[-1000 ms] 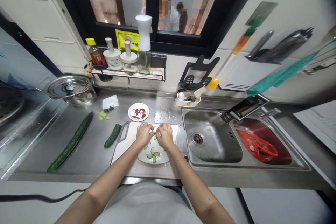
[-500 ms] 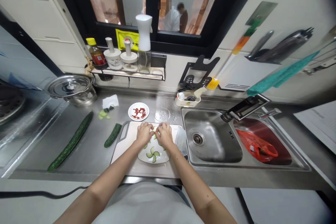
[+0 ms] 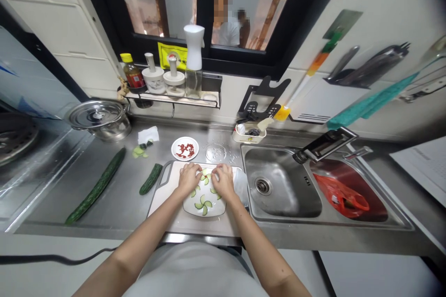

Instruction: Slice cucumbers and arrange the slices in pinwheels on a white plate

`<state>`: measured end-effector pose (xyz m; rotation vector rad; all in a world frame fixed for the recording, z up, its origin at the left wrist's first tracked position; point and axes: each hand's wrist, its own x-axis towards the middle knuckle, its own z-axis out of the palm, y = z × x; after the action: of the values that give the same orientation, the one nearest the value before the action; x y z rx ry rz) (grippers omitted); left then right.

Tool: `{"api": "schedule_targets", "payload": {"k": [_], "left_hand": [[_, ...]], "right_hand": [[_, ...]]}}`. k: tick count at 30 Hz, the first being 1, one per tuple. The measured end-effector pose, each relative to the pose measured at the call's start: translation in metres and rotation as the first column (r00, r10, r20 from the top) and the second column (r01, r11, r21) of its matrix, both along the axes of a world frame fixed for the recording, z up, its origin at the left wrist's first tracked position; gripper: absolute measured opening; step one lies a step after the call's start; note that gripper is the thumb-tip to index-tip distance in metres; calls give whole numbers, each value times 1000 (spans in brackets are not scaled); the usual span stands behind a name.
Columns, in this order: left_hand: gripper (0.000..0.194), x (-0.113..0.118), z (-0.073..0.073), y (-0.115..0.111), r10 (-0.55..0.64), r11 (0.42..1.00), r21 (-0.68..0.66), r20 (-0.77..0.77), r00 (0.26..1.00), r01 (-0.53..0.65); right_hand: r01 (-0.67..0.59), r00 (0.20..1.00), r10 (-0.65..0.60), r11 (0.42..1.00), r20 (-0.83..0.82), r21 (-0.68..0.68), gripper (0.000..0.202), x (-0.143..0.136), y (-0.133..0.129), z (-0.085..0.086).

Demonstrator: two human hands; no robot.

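A white plate (image 3: 195, 212) rests on the cutting board (image 3: 164, 202), with thin cucumber slices (image 3: 203, 204) laid out on it in pinwheel clusters. The far cluster (image 3: 206, 176) has a small red piece at its middle. My left hand (image 3: 190, 179) is at the plate's far left side, fingers curled and tips close to that cluster. Across from it my right hand (image 3: 223, 181) is curled too, at the far right side. Whatever either hand may pinch is hidden by the fingers. Just beyond the board is a small white dish (image 3: 176, 155) of chopped red bits.
Left of the board lie a cut cucumber (image 3: 150, 179), a long whole cucumber (image 3: 95, 186) and cucumber scraps (image 3: 139, 151). A lidded steel pot (image 3: 113, 131) stands at the back left. On the right is a double sink (image 3: 289, 195) with a red bag (image 3: 343, 195).
My two hands have moved slightly apart, uncovering the far cluster with its red middle. The view has shifted a little; the plate and board stay in place.
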<state>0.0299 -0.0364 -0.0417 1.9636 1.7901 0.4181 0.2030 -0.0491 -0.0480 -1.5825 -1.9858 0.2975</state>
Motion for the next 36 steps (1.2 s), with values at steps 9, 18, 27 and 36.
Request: {"api": "schedule_targets", "payload": {"k": [9, 18, 27, 36], "left_hand": [[16, -36, -4, 1, 106, 991, 74, 52, 993, -110], [25, -97, 2, 54, 344, 939, 68, -105, 933, -338], [30, -81, 1, 96, 162, 984, -32, -261, 952, -177], [29, -61, -4, 112, 98, 994, -25, -270, 958, -109]], "right_hand": [[72, 985, -57, 994, -161, 83, 14, 16, -36, 18], [91, 976, -81, 995, -203, 42, 15, 23, -54, 19], [85, 972, -72, 995, -225, 48, 16, 16, -60, 20], [65, 977, -54, 997, -208, 45, 15, 20, -61, 18]]}}
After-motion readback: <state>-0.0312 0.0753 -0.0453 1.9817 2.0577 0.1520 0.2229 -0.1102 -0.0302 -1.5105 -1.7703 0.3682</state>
